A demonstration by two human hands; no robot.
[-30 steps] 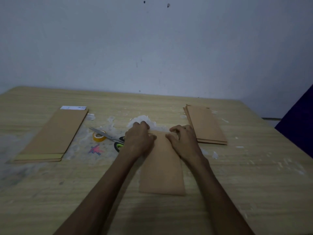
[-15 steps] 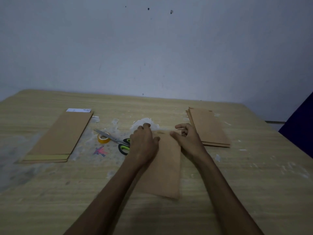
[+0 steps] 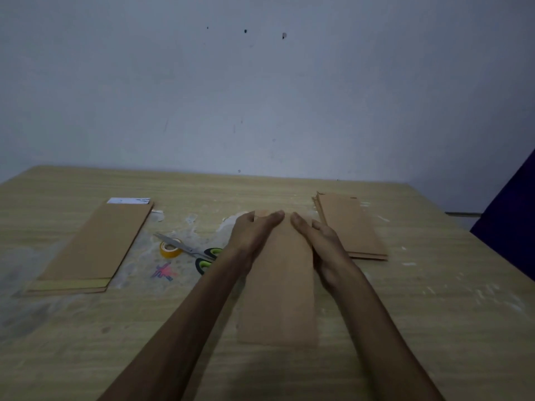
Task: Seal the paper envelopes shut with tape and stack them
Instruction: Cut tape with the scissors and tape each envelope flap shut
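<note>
A brown paper envelope [image 3: 279, 296] lies lengthwise on the wooden table [image 3: 405, 328] in front of me. My left hand [image 3: 253, 234] lies flat on its far left part with straight fingers. My right hand [image 3: 317, 240] lies flat on its far right part, fingertips close to the left hand's. A stack of brown envelopes [image 3: 351, 225] sits to the right, and another stack [image 3: 95, 247] with a pale yellow strip at its near end sits to the left. A yellow tape roll [image 3: 170, 248] lies under the blades of green-handled scissors [image 3: 199, 254], left of my left hand.
A white paper [image 3: 128, 200] sticks out behind the left stack. Whitish residue and scraps [image 3: 191, 219] cover the table's middle. A small pink-and-blue mark [image 3: 163, 272] lies near the scissors. A grey wall stands behind; a dark blue object [image 3: 512, 224] is at the right edge.
Both hands have gone from curled fingers at the envelope's far end to flat, straight fingers on it. The envelope, askew half a second ago, lies squarer to me.
</note>
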